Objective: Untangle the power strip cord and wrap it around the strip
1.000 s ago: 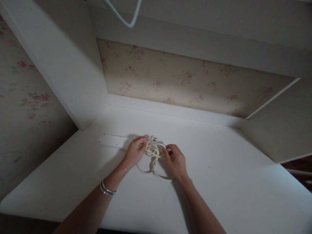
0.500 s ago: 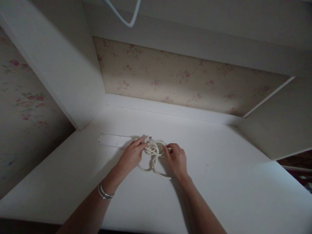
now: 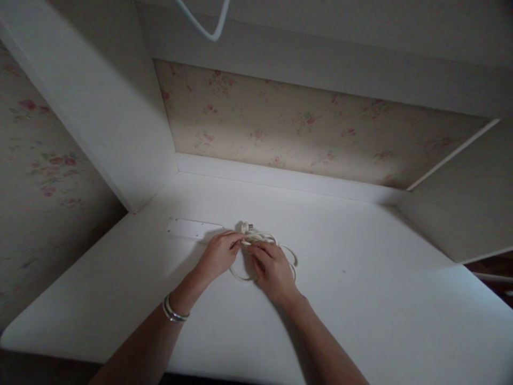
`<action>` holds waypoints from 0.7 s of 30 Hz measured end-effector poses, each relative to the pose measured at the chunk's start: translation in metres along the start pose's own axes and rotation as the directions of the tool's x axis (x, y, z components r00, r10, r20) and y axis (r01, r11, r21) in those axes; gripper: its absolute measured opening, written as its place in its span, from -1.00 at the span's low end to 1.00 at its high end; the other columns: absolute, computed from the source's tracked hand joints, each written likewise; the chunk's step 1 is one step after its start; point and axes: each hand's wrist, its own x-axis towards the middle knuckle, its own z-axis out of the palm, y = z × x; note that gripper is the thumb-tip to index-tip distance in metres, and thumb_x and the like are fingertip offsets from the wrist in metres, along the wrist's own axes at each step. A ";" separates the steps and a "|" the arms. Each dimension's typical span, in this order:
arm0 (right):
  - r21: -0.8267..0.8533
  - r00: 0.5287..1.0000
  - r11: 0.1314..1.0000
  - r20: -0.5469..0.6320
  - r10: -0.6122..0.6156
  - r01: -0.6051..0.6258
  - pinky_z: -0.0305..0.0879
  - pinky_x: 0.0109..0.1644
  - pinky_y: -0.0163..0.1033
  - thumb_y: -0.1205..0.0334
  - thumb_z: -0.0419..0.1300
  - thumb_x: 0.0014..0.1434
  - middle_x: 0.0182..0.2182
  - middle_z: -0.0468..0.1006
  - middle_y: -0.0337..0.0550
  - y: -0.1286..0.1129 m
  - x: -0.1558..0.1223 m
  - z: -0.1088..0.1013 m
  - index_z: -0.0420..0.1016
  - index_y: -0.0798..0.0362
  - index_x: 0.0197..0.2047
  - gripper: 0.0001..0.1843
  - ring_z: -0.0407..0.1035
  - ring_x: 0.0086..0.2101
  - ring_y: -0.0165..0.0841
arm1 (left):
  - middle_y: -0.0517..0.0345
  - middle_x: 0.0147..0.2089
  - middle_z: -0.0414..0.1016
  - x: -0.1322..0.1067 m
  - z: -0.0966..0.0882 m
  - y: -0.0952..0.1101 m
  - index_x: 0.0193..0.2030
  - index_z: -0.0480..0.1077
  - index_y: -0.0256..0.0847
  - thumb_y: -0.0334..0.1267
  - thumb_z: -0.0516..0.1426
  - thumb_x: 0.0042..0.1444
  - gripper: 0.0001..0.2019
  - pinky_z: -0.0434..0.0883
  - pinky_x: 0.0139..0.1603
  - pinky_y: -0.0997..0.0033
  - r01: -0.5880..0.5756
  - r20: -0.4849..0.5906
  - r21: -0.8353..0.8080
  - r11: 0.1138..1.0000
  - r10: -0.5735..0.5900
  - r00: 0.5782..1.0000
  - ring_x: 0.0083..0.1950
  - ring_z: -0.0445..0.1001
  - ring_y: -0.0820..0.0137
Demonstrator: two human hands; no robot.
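Observation:
A white power strip (image 3: 188, 229) lies flat on the white desk (image 3: 360, 299), and its cream cable (image 3: 276, 241) is bunched in loops beside it. The plug (image 3: 244, 226) sticks up at the far side of the bunch. My left hand (image 3: 218, 255) pinches the cable where it leaves the strip. Laid over the loops, my right hand (image 3: 270, 270) has its fingers curled onto the cable, touching the left fingertips. Part of the coil is hidden under it.
White side panels (image 3: 104, 107) and a flowered back wall (image 3: 304, 123) close in the desk alcove. A white cord loop (image 3: 204, 29) hangs from the shelf above. Bangles (image 3: 173, 311) circle my left wrist.
My right hand has slid left over the coil to meet the left hand. The loops are pushed together and now spread to the right of it.

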 end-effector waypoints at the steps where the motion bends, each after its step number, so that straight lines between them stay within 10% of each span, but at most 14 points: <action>1: -0.009 1.000 1.000 -0.006 0.008 -0.008 0.31 -0.01 -0.05 0.39 0.10 0.24 -0.09 0.51 -0.08 0.004 0.000 0.001 0.45 -0.03 0.03 -0.68 0.33 -0.09 -0.21 | 0.08 -0.11 0.57 0.000 0.001 0.000 -0.07 0.50 -0.15 -0.49 0.04 0.15 -0.69 0.45 0.00 0.37 0.010 -0.011 -0.013 1.000 -0.010 1.000 -0.10 0.52 0.38; 21: 0.201 0.997 0.980 -0.070 0.030 -0.015 0.29 0.01 -0.03 0.48 -0.03 0.22 -0.11 0.45 0.00 0.013 0.000 -0.001 0.36 0.03 -0.01 -0.68 0.31 -0.08 -0.21 | 0.10 -0.09 0.54 -0.005 0.012 0.010 -0.03 0.40 -0.11 -0.36 -0.03 0.28 -0.76 0.42 0.00 0.36 -0.006 -0.069 0.161 0.987 0.017 0.997 -0.06 0.50 0.36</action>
